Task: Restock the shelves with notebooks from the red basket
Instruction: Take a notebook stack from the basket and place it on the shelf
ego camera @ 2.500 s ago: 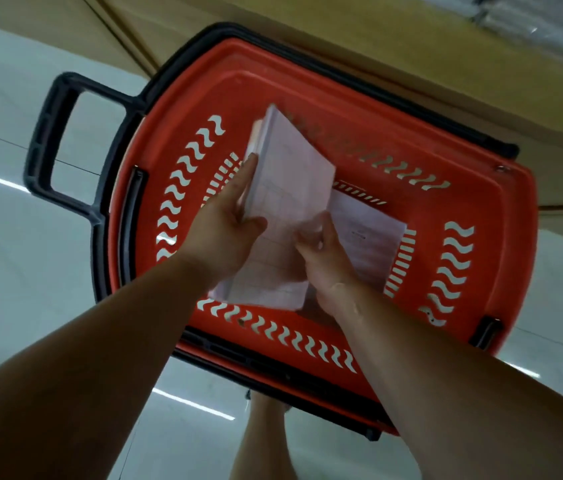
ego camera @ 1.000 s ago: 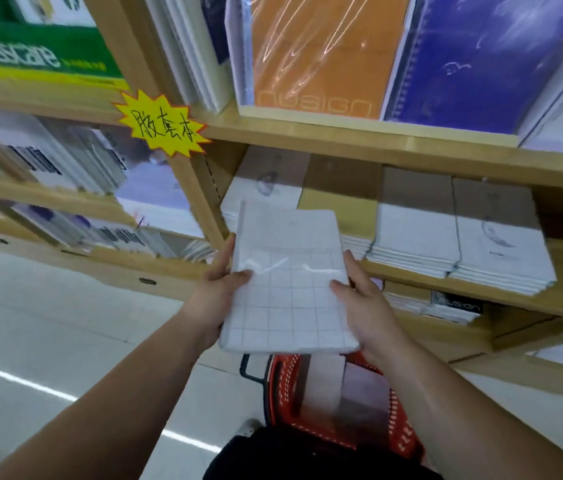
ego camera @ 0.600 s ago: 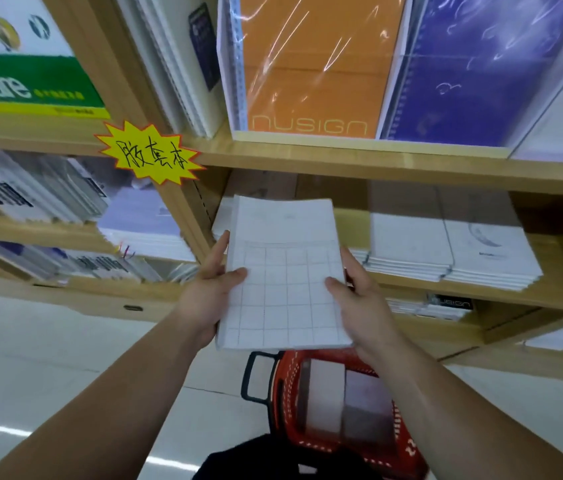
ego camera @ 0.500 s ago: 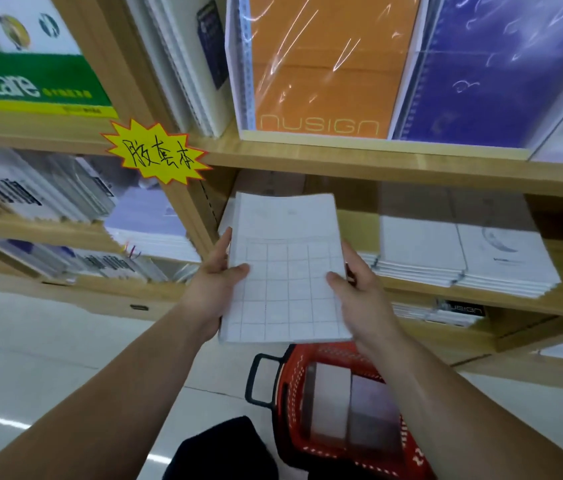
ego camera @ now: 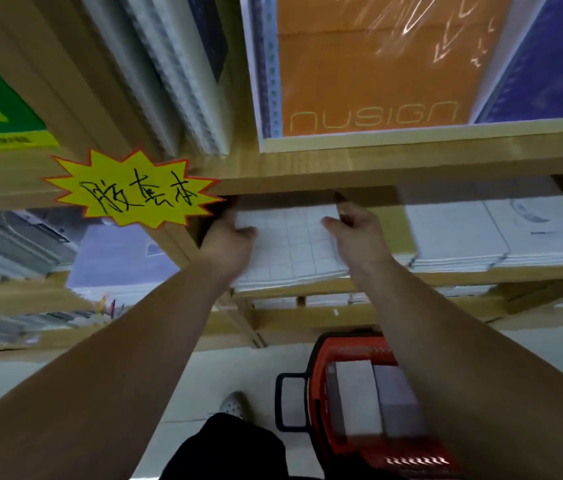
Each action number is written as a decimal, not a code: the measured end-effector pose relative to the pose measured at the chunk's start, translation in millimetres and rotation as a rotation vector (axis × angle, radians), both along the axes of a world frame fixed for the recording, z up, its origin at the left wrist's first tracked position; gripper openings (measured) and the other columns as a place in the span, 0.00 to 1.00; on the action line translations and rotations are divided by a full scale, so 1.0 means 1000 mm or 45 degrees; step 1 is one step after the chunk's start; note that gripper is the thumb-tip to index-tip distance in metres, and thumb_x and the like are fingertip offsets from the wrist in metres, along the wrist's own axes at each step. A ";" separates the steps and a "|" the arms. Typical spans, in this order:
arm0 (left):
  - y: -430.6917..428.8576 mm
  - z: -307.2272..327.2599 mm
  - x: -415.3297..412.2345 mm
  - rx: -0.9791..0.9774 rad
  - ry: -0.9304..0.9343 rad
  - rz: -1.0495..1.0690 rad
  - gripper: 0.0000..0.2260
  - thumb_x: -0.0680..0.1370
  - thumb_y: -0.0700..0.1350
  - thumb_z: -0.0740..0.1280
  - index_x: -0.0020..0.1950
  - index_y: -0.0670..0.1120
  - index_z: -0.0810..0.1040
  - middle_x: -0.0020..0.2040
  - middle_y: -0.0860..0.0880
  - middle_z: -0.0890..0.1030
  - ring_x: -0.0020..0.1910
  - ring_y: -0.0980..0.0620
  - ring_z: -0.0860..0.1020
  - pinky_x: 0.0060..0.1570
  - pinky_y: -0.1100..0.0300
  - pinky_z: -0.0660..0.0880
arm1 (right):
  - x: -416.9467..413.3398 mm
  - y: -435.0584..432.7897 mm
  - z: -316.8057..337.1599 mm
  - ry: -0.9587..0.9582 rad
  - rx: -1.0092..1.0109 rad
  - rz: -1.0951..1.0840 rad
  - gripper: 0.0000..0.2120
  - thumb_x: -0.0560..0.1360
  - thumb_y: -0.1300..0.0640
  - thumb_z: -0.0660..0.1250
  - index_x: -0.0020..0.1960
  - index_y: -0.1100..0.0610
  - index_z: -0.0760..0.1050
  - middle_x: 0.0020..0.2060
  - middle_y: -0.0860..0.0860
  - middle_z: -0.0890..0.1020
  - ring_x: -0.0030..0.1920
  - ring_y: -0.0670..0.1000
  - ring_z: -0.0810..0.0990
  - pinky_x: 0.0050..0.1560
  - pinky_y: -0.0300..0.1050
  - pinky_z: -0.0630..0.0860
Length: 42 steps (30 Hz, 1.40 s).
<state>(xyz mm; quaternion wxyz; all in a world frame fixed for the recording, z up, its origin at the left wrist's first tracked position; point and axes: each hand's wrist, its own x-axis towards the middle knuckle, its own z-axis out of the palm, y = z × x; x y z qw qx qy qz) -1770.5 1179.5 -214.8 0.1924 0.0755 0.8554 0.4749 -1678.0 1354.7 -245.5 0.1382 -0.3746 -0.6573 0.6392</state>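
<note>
A grid-covered notebook (ego camera: 290, 244) is gripped at its two side edges by the left hand (ego camera: 230, 240) and the right hand (ego camera: 356, 233), with the thumbs laid on its cover. Between the hands it is seen atop a pile (ego camera: 290, 284) inside the wooden shelf (ego camera: 377, 168). Right of the right hand, white notebook stacks (ego camera: 481, 233) are shelved. Below the wrists, the red basket (ego camera: 411, 462) is set on the floor.

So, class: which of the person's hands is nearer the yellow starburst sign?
Left. The left hand grips the left edge of the grid notebook, just right of the yellow starburst sign; the right hand holds its opposite edge, farther right.
</note>
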 end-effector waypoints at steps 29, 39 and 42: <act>0.005 -0.052 -0.002 -1.247 0.936 -0.602 0.39 0.78 0.57 0.68 0.82 0.60 0.48 0.81 0.38 0.53 0.80 0.36 0.52 0.79 0.44 0.50 | -0.033 0.012 -0.024 -0.050 0.298 0.459 0.13 0.78 0.58 0.69 0.62 0.54 0.81 0.53 0.51 0.86 0.54 0.52 0.85 0.60 0.55 0.81; 0.003 -0.041 0.008 -1.255 1.059 -0.755 0.33 0.81 0.57 0.65 0.82 0.56 0.52 0.80 0.41 0.62 0.77 0.37 0.62 0.72 0.43 0.66 | -0.016 0.006 -0.020 0.053 0.038 0.317 0.08 0.77 0.61 0.72 0.51 0.49 0.80 0.53 0.50 0.86 0.53 0.52 0.85 0.50 0.46 0.81; 0.003 -0.039 0.012 -1.157 1.050 -0.786 0.29 0.83 0.55 0.61 0.82 0.54 0.54 0.78 0.41 0.66 0.76 0.38 0.65 0.71 0.45 0.68 | -0.009 0.008 -0.018 0.092 0.044 0.249 0.11 0.77 0.63 0.72 0.44 0.47 0.76 0.47 0.47 0.85 0.50 0.50 0.84 0.49 0.42 0.79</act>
